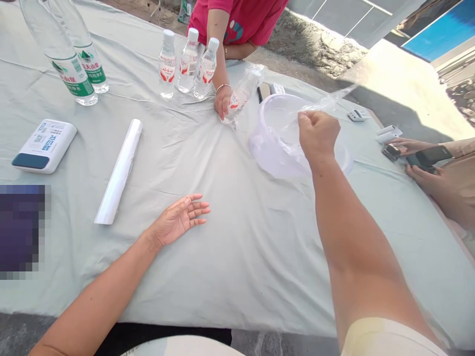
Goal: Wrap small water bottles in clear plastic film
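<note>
My right hand (318,134) is closed in a fist, pinching a clear thin plastic bag (282,133) that billows open above the table. My left hand (180,217) hovers open, palm up, fingers stretched toward the right, just over the pale green tablecloth (237,237); it holds nothing. A white roll of plastic bags (119,170) lies left of my left hand.
Across the table a person in a red shirt (241,20) holds a small bottle wrapped in plastic (239,99). Three small water bottles (187,62) stand near it, two large bottles (74,64) at far left. A white box (45,146) lies left. Another person's hands with a phone (423,158) are at right.
</note>
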`<state>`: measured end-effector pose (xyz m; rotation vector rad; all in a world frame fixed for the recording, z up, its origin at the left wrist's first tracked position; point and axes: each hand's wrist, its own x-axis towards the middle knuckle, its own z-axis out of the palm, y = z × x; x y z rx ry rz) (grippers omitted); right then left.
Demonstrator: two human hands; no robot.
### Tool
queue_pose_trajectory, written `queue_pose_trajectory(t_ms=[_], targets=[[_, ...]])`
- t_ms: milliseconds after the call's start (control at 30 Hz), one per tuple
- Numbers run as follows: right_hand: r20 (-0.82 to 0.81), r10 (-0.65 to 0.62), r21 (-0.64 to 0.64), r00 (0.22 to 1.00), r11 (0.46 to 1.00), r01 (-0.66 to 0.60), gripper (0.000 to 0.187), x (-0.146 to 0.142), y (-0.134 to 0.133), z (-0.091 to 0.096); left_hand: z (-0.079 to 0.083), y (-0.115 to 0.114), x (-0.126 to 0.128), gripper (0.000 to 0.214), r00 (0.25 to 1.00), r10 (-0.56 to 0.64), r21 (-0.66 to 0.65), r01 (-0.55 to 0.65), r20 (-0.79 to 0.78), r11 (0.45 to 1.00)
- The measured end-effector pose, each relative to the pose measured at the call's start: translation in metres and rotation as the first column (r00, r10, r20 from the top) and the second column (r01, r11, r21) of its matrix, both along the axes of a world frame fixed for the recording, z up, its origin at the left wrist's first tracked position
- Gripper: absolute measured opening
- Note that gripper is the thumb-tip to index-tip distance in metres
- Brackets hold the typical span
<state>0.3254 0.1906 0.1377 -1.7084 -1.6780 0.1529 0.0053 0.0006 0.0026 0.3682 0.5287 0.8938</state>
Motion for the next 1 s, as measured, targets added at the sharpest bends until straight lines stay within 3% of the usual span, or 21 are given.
queue_pose_trajectory(t_ms=[33,67,133,167,233,267,300,433,500,633,767,867,933,1000], targets=[[-0.046,0.015,0.100,0.999,0.995,-0.011,0.015,-0.018,-0.025,-0.001,0.000,0.000,0.000,0.032,1.000,0.002,0.004,-0.002,0.009,1.000],[-0.093,0.120,0.115,0.988,0.987,-0.109,0.014,-0.037,-0.053,-0.005,-0.001,0.000,0.001,0.034,1.000,0.006,0.001,-0.006,0.020,1.000],[-0.234,0.389,0.004,0.891,0.917,-0.399,0.018,-0.075,-0.110,-0.024,0.000,-0.001,0.001,0.041,0.999,0.009,-0.017,-0.009,0.036,1.000],[-0.323,0.524,-0.076,0.788,0.816,-0.573,0.018,-0.092,-0.136,-0.038,0.000,-0.001,0.002,0.046,0.999,0.006,-0.019,-0.005,0.039,1.000],[-0.491,0.632,-0.142,0.600,0.621,-0.771,0.019,-0.117,-0.179,-0.067,0.003,-0.002,0.002,0.056,0.999,-0.015,0.013,0.015,0.028,1.000],[-0.565,0.626,-0.161,0.538,0.555,-0.816,0.020,-0.125,-0.194,-0.081,0.004,-0.003,0.002,0.056,1.000,-0.025,0.040,0.025,0.008,0.999],[-0.631,0.591,-0.175,0.503,0.523,-0.834,0.021,-0.131,-0.206,-0.093,0.005,-0.004,0.001,0.053,0.999,-0.023,0.060,0.024,-0.025,0.998],[-0.837,0.345,-0.234,0.424,0.475,-0.848,0.031,-0.134,-0.222,-0.121,0.012,-0.009,0.001,0.029,0.964,0.159,0.045,-0.153,-0.214,0.987],[-0.890,0.202,-0.266,0.408,0.497,-0.826,0.039,-0.130,-0.222,-0.123,0.015,-0.010,0.001,0.027,0.924,0.257,0.064,-0.249,-0.282,0.966],[-0.904,-0.026,-0.345,0.428,0.636,-0.690,0.063,-0.124,-0.219,-0.120,0.021,-0.013,0.002,0.028,0.868,0.330,0.187,-0.278,-0.372,0.942],[-0.946,-0.083,-0.290,0.314,0.652,-0.701,0.088,-0.122,-0.218,-0.117,0.023,-0.016,0.008,0.027,0.841,0.301,0.255,-0.202,-0.450,0.946],[-0.926,-0.074,-0.326,0.371,0.655,-0.682,0.068,-0.122,-0.218,-0.115,0.023,-0.018,0.012,0.028,0.817,0.291,0.268,-0.174,-0.497,0.947],[-0.894,-0.068,-0.363,0.442,0.687,-0.629,0.046,-0.120,-0.217,-0.114,0.022,-0.017,0.012,0.028,0.788,0.315,0.266,-0.199,-0.528,0.943],[-0.873,-0.077,-0.375,0.482,0.738,-0.561,0.040,-0.119,-0.216,-0.112,0.021,-0.015,0.010,0.027,0.740,0.373,0.271,-0.262,-0.560,0.926]])
